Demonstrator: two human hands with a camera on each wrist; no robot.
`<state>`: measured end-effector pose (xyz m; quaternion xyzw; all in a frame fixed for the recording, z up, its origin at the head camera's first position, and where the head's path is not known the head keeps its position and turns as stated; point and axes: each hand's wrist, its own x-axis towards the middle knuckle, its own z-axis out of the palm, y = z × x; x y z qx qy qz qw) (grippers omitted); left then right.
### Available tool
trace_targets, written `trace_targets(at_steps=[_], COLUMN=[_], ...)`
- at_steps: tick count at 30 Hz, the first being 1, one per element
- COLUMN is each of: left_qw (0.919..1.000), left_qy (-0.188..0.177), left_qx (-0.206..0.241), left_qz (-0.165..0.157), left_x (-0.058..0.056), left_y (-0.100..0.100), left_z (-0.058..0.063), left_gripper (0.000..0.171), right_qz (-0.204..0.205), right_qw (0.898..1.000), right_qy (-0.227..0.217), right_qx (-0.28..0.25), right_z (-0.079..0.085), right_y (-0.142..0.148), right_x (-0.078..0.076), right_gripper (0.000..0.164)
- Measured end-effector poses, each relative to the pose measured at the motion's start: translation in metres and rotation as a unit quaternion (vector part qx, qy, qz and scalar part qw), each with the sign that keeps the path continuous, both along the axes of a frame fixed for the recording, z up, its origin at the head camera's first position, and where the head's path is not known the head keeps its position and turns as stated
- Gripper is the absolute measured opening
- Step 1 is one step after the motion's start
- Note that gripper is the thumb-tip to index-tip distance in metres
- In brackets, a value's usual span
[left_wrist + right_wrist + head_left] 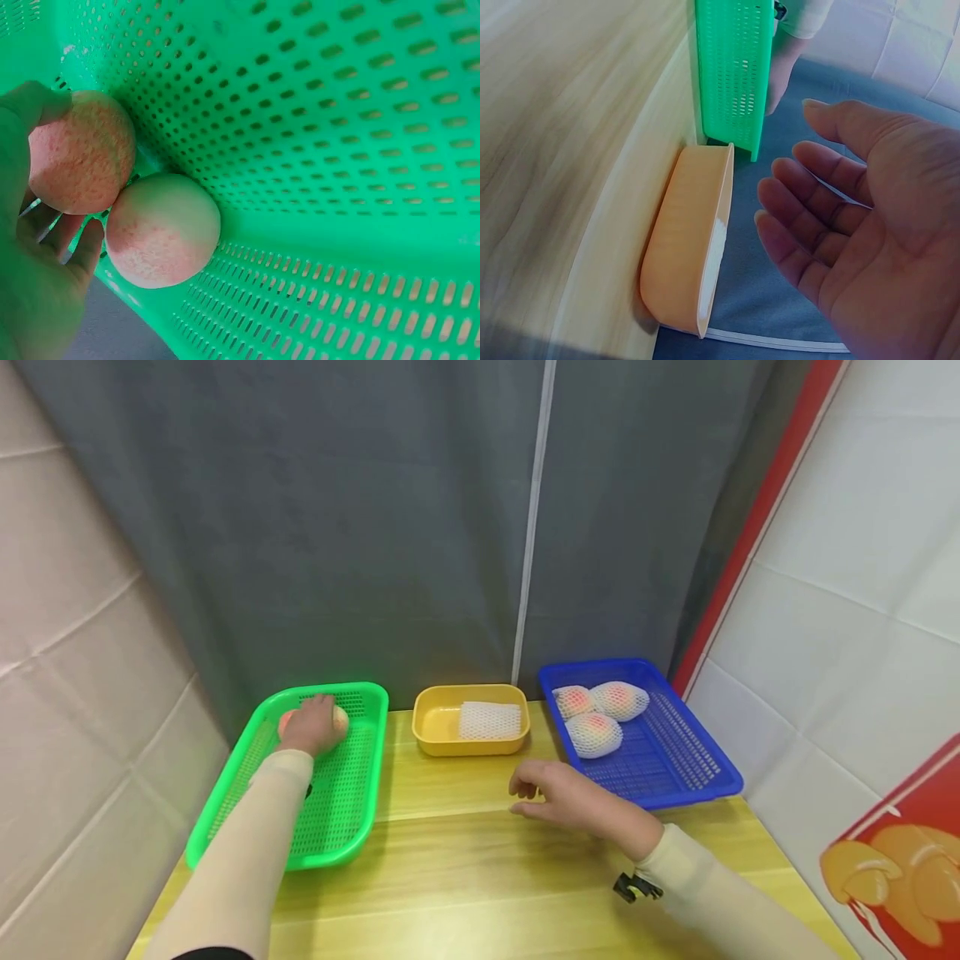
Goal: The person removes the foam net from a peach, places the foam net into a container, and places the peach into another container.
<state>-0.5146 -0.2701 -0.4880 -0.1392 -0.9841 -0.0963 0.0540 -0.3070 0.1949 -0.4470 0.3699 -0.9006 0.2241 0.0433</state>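
Inside the green basket point(330, 818), at its far end, my left hand point(311, 728) reaches down over two peaches. In the left wrist view, my thumb and fingers curl round one pink peach point(86, 154). A second, paler peach point(163, 231) lies against it, close to my fingertips. My right hand point(558, 797) hovers above the table between the yellow box point(471, 748) and the blue basket point(645, 789). Its fingers are loosely bent, and the right wrist view shows a bare palm. White foam nets point(489, 722) lie flat in the yellow box.
Several peaches would be too many to say; three net-wrapped peaches point(594, 735) sit in the blue basket's left part. A grey curtain point(337, 527) hangs behind the wooden table point(450, 868). White panels point(840, 610) stand at both sides.
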Motion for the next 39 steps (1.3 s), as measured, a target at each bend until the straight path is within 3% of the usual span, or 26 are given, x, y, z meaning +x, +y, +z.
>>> trace_targets(at_steps=[9,14,19,23,29,34,39], left_qw=[0.9998,0.9995,0.9994,0.9987,0.996,0.9895,0.9753], left_qy=[0.02,0.029,0.028,0.033,0.052,0.076,0.107], left_qx=[-0.009,0.007,0.021,0.039,0.045,0.033,0.014], left_qz=[0.003,0.009,0.009,-0.007,-0.056,-0.119,-0.193], left_x=[0.001,0.001,0.005,0.011,0.025,0.041,0.056], left_y=[0.001,-0.001,0.002,0.011,0.058,0.113,0.169], left_z=[-0.005,-0.001,0.017,0.039,0.065,0.073,0.078], left_gripper=[0.064,0.064,0.064,0.058,0.05,0.043,0.04], right_qz=[-0.008,-0.013,-0.02,-0.02,-0.042,-0.067,-0.107], right_qw=[1.0,1.0,1.0,1.0,0.999,0.997,0.993], right_qy=[-0.002,-0.006,-0.004,0.0,0.0,-0.005,-0.028], right_qx=[0.004,-0.003,-0.005,-0.012,-0.019,-0.023,-0.036], right_z=[-0.001,0.0,0.003,0.005,0.009,0.01,0.015], right_y=[0.003,0.005,0.008,0.011,0.021,0.032,0.046], right_x=[0.001,0.002,0.002,0.003,0.004,0.003,0.006], right_gripper=[0.015,0.015,0.015,0.015,0.015,0.015,0.015])
